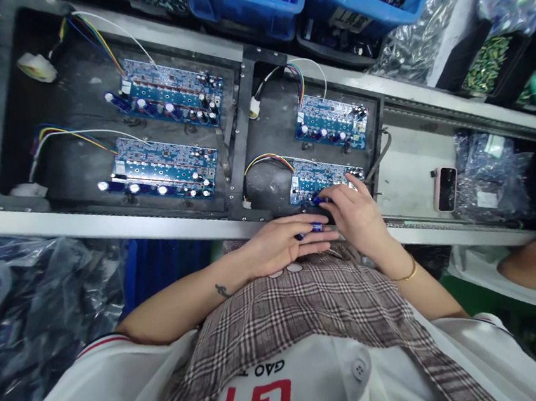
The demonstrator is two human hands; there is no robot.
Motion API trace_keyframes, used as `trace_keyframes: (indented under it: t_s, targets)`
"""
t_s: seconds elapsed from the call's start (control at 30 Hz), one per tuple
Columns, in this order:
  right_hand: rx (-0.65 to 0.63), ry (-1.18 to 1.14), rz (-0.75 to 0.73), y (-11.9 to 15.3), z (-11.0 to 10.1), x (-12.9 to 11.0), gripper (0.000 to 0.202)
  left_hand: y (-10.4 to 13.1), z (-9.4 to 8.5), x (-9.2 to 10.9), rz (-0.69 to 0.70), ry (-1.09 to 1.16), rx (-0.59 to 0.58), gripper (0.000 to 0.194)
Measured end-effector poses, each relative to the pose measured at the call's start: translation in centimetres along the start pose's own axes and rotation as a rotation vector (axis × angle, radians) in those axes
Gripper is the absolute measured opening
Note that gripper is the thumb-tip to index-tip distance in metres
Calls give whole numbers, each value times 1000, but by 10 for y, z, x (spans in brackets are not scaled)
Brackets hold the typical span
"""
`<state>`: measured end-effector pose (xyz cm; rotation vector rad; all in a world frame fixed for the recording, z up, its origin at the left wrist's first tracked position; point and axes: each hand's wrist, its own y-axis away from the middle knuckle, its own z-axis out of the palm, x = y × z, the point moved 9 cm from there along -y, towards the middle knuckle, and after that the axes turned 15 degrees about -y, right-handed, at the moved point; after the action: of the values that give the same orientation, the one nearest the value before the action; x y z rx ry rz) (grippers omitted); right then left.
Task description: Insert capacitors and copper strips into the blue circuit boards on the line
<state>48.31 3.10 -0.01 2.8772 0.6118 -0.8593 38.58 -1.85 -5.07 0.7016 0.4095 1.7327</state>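
My right hand (353,214) pinches a blue capacitor (318,200) at the lower edge of the near right circuit board (320,176). Whether its leads sit in the board is hidden by my fingers. Just below, my left hand (284,243) is turned palm up with its fingers stretched out. Small blue capacitors (317,227) lie among those fingers, partly covered. Behind this board is another blue circuit board (331,120) with several capacitors along its lower edge. Coloured wires (268,156) run from the near board's left corner.
Two more populated boards (166,166) lie in the left black tray (66,107). Blue bins (248,11) of components stand along the back. A phone (445,189) and plastic bags (490,171) lie at right. Another person's arm (533,262) shows at the right edge.
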Motion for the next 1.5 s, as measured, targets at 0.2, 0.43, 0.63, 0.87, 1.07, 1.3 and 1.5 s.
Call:
trace_keyframes:
  t_s: [0.2, 0.43, 0.63, 0.87, 1.07, 1.3, 1.5]
  targets:
    - [-15, 67, -38, -1, 1, -9, 17, 1, -2, -3, -28, -51, -8, 23]
    - [-89, 66, -222, 1, 6, -14, 22, 2, -8, -16, -158, -55, -29, 43]
    - [-76, -148, -183, -3, -11, -28, 31, 1, -10, -21, -245, 26, -119, 42]
    - [9, -195, -66, -15, -4, -29, 19, -1, -8, -23, -189, 12, -231, 46]
    - [-7, -91, -69, -23, 14, -19, 19, 9, 2, -22, -189, -301, -247, 26]
    - [-41, -64, -71, -25, 13, -24, 21, 26, 16, 14, 196, -998, -184, 41]
    - [-77, 6, -113, -25, 18, -26, 23, 38, 24, 29, 338, -1473, -125, 34]
